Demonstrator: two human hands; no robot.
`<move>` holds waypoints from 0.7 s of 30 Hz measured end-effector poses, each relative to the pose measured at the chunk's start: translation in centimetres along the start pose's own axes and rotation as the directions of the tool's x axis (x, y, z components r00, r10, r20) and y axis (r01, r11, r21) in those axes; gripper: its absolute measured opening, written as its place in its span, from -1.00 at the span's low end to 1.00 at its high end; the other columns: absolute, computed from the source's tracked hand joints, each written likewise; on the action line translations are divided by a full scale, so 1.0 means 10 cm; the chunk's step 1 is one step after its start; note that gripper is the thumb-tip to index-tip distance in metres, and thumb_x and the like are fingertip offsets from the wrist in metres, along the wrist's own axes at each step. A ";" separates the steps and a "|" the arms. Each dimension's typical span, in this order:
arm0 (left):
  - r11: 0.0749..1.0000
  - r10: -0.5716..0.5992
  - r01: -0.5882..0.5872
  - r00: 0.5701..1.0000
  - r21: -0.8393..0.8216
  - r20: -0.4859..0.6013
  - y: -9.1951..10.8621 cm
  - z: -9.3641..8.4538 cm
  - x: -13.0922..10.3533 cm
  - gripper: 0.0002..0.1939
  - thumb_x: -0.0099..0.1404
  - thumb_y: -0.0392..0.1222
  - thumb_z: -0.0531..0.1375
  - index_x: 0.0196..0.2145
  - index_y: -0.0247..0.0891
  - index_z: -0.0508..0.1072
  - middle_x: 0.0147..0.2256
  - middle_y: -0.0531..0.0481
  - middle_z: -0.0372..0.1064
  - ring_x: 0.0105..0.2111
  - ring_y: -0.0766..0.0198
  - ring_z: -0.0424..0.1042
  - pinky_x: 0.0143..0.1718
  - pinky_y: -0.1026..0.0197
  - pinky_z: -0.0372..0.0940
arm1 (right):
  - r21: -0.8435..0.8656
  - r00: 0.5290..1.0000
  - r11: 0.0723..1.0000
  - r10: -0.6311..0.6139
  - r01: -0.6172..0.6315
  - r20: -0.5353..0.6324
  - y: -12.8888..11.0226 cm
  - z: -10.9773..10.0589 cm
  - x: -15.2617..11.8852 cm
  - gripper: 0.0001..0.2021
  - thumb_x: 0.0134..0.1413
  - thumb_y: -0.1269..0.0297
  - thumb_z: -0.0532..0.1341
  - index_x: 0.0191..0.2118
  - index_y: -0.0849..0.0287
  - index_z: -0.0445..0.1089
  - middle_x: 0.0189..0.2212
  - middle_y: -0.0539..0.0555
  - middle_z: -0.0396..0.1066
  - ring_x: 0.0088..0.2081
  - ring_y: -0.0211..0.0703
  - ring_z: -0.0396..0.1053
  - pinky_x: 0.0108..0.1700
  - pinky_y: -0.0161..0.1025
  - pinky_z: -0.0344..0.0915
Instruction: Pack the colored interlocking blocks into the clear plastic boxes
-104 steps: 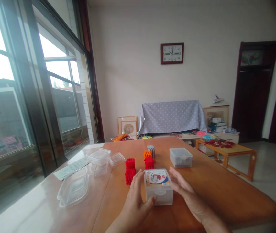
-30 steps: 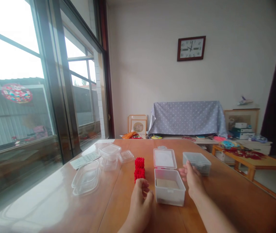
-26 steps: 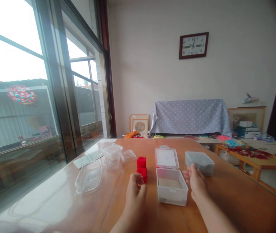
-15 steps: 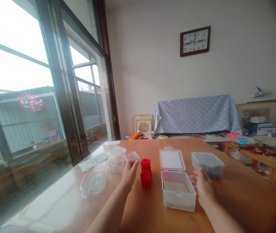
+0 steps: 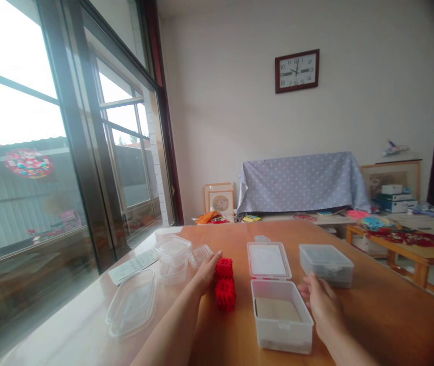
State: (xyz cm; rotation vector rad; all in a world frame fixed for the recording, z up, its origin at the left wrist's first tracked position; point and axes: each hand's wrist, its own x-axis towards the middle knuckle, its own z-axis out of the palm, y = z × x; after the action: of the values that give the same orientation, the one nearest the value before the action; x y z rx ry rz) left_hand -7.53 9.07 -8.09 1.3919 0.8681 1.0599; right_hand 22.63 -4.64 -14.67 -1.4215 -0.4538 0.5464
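My left hand point(image 5: 207, 274) is beside the upper of two bright red, bumpy blocks point(image 5: 224, 267), its fingers stretched out against or just behind that block's left side. Whether they touch it is hard to see. The lower red block point(image 5: 225, 296) sits directly in front of it on the table. My right hand point(image 5: 322, 300) hovers by the right side of an open clear plastic box point(image 5: 282, 335), fingers loosely bent and apart, holding nothing visible. Inside that box lies a flat beige piece point(image 5: 278, 309). Its hinged lid point(image 5: 269, 260) is laid back, away from me.
A closed clear box point(image 5: 326, 265) with dark contents stands beyond my right hand. On the left are clear containers point(image 5: 173, 259), a larger clear tray point(image 5: 133, 303) and a printed sheet point(image 5: 133, 266). The wooden table point(image 5: 235, 235) runs beside a glass window.
My left hand has come closer to the upper red block. My right hand keeps about the same place beside the open box. The camera view has shifted slightly.
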 end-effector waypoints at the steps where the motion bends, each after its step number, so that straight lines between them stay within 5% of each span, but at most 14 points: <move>1: 0.999 -0.029 0.030 0.999 -0.018 0.017 -0.01 0.00 0.02 -0.40 0.21 0.35 0.22 -0.17 -0.32 0.45 -0.39 0.04 0.37 -0.38 0.27 0.34 -0.34 0.26 0.19 | -0.003 1.000 1.000 -0.004 0.004 -0.001 0.00 0.00 0.00 -0.45 0.04 -0.30 0.15 -0.19 0.13 0.47 -0.38 0.17 0.59 -0.26 0.13 0.54 -0.30 -0.06 0.38; 12: 0.999 -0.032 0.031 0.999 0.021 0.025 -0.09 0.03 0.12 -0.71 0.17 0.03 0.28 -0.41 -0.28 0.45 -0.48 0.07 0.30 -0.47 0.32 0.26 -0.43 0.28 0.11 | -0.019 1.000 1.000 -0.013 0.013 -0.008 0.01 0.01 0.02 -0.50 0.02 -0.21 0.20 -0.20 0.15 0.50 -0.41 0.11 0.58 -0.31 0.04 0.55 -0.37 -0.17 0.37; 21: 0.999 -0.021 0.023 0.999 0.049 -0.049 -0.09 0.11 0.05 -0.78 0.14 -0.04 0.24 -0.46 -0.25 0.40 -0.51 0.08 0.28 -0.49 0.31 0.21 -0.44 0.27 0.10 | -0.038 1.000 0.999 -0.004 0.004 -0.008 0.02 0.00 0.03 -0.57 0.04 -0.17 0.21 -0.23 0.13 0.47 -0.42 0.08 0.57 -0.32 0.02 0.54 -0.36 -0.18 0.36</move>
State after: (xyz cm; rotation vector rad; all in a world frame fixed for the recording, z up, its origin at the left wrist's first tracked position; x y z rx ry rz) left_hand -6.30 9.29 -8.84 1.3992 0.9486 1.0655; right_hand 22.83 -4.40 -14.85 -1.4585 -0.4622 0.5310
